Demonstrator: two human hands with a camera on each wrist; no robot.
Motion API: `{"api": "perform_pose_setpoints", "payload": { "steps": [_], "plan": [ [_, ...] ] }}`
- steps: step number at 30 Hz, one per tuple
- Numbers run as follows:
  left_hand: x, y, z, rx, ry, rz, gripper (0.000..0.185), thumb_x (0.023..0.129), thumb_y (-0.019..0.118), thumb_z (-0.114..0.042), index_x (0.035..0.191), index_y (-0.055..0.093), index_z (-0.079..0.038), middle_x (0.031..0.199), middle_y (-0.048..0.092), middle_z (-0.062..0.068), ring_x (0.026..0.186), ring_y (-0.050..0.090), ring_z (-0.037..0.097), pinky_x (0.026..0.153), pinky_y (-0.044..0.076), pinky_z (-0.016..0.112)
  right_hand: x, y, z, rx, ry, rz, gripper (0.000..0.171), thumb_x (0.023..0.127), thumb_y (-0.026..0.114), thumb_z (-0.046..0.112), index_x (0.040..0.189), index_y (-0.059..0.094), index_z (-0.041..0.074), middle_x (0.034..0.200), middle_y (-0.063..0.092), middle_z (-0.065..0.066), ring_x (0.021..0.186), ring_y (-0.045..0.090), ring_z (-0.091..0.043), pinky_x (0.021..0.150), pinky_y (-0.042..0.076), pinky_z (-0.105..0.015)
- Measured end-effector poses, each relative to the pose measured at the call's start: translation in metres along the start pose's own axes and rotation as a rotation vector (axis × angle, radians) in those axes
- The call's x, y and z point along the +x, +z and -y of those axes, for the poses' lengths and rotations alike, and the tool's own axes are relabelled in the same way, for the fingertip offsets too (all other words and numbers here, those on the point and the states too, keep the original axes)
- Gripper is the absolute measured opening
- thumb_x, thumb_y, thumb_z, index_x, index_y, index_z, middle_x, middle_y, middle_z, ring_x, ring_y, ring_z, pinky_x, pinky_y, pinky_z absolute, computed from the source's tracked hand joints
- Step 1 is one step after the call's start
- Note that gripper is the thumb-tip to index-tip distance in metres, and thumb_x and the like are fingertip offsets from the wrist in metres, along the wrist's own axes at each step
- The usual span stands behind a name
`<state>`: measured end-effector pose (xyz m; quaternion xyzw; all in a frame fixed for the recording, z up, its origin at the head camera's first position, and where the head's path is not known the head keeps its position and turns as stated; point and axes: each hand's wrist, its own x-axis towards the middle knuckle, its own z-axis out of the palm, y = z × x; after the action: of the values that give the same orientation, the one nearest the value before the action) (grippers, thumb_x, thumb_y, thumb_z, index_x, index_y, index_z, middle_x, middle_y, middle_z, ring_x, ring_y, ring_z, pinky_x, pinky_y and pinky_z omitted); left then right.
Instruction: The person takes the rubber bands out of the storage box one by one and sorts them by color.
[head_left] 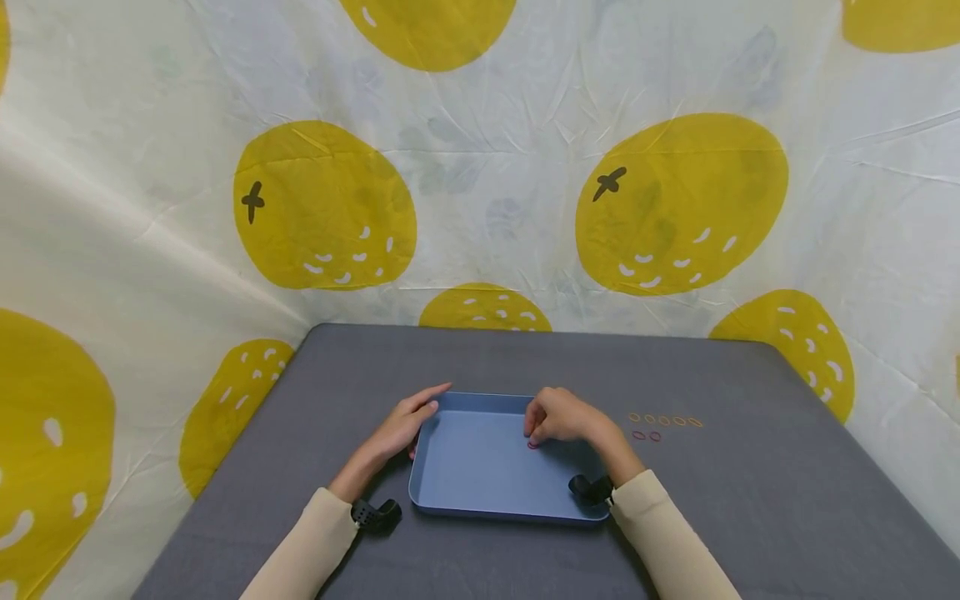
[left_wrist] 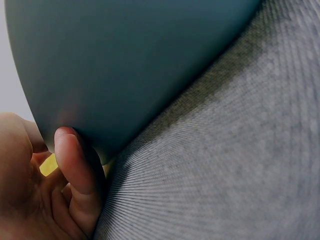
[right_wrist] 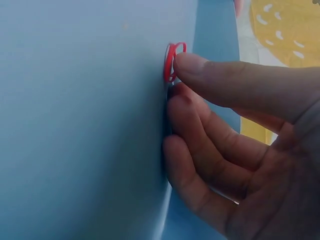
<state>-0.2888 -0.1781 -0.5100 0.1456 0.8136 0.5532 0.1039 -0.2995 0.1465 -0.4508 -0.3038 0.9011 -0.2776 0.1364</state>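
Observation:
A shallow blue tray (head_left: 480, 467) lies on the grey table. My left hand (head_left: 401, 427) holds its left wall near the far corner, the thumb over the rim. A curled finger (left_wrist: 75, 160) presses the outer wall in the left wrist view. Inside the tray, toward its right side, my right hand (head_left: 562, 414) pinches a small red rubber band (head_left: 532, 445) at the tray floor. In the right wrist view the red band (right_wrist: 170, 62) stands at the thumb tip and looks like a looped or doubled ring; its hold by the index finger is partly hidden.
Right of the tray, several orange rubber bands (head_left: 663, 421) lie in a row on the table (head_left: 750, 500). Below them are two red rubber bands (head_left: 647, 436). Behind the table hangs a white cloth (head_left: 495, 208) with yellow fruit prints.

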Motion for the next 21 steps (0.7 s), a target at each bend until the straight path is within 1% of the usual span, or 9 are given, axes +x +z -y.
{"api": "perform_pose_setpoints", "payload": {
  "steps": [6,9,11,15,18,20,21],
  "plan": [
    [0.0002,-0.0003,-0.0011,0.001,0.004,0.005,0.044,0.113,0.041,-0.028,0.157,0.046,-0.029,0.063,0.049,0.004,0.039,0.045,0.015,0.041,0.045,0.029,-0.0013,0.0005,0.0012,-0.045,-0.009,0.019,0.014,0.087,0.079,0.004,0.075,0.076,0.011,0.068,0.065,0.006,0.062,0.051,-0.007,0.058,0.042,-0.022],
    [-0.0002,-0.0002,-0.0015,0.008,0.002,0.002,0.044,0.113,0.041,-0.027,0.157,0.046,-0.030,0.064,0.052,0.005,0.039,0.045,0.015,0.041,0.045,0.029,-0.0021,-0.0004,0.0010,-0.039,-0.004,0.036,0.014,0.088,0.077,0.005,0.075,0.075,0.011,0.068,0.063,0.006,0.062,0.049,-0.008,0.057,0.040,-0.022],
    [-0.0004,-0.0003,-0.0014,0.008,0.000,-0.001,0.044,0.113,0.040,-0.027,0.157,0.046,-0.030,0.071,0.058,0.008,0.039,0.045,0.015,0.042,0.045,0.030,-0.0023,-0.0010,0.0004,-0.025,-0.003,0.035,0.014,0.088,0.076,0.004,0.076,0.074,0.010,0.069,0.063,0.006,0.062,0.050,-0.008,0.058,0.041,-0.022],
    [-0.0005,-0.0003,-0.0009,0.005,0.000,-0.004,0.044,0.113,0.040,-0.028,0.157,0.046,-0.030,0.080,0.064,0.011,0.039,0.045,0.015,0.042,0.045,0.030,-0.0022,-0.0021,-0.0009,-0.005,-0.003,0.024,0.013,0.088,0.075,0.003,0.076,0.073,0.009,0.069,0.064,0.005,0.063,0.051,-0.009,0.058,0.042,-0.023],
    [-0.0006,-0.0002,-0.0006,0.003,0.002,-0.002,0.044,0.113,0.040,-0.028,0.157,0.045,-0.030,0.084,0.066,0.012,0.040,0.045,0.015,0.042,0.045,0.031,-0.0027,-0.0036,-0.0008,0.009,-0.003,0.019,0.013,0.089,0.074,0.003,0.077,0.073,0.009,0.070,0.065,0.004,0.063,0.052,-0.008,0.059,0.044,-0.023],
    [-0.0008,-0.0002,-0.0007,0.003,0.004,-0.004,0.044,0.113,0.040,-0.029,0.157,0.045,-0.030,0.090,0.068,0.015,0.040,0.045,0.015,0.042,0.045,0.031,-0.0037,-0.0056,-0.0001,0.018,-0.006,0.017,0.013,0.089,0.073,0.002,0.077,0.073,0.008,0.070,0.066,0.004,0.063,0.053,-0.008,0.059,0.045,-0.023],
    [-0.0008,-0.0001,-0.0008,0.003,0.004,-0.002,0.044,0.113,0.041,-0.029,0.157,0.045,-0.030,0.089,0.067,0.016,0.040,0.045,0.015,0.042,0.045,0.031,-0.0040,-0.0066,0.0003,0.021,-0.011,0.015,0.012,0.088,0.073,0.002,0.078,0.074,0.008,0.071,0.067,0.004,0.063,0.053,-0.008,0.059,0.046,-0.023]
  ]
}}
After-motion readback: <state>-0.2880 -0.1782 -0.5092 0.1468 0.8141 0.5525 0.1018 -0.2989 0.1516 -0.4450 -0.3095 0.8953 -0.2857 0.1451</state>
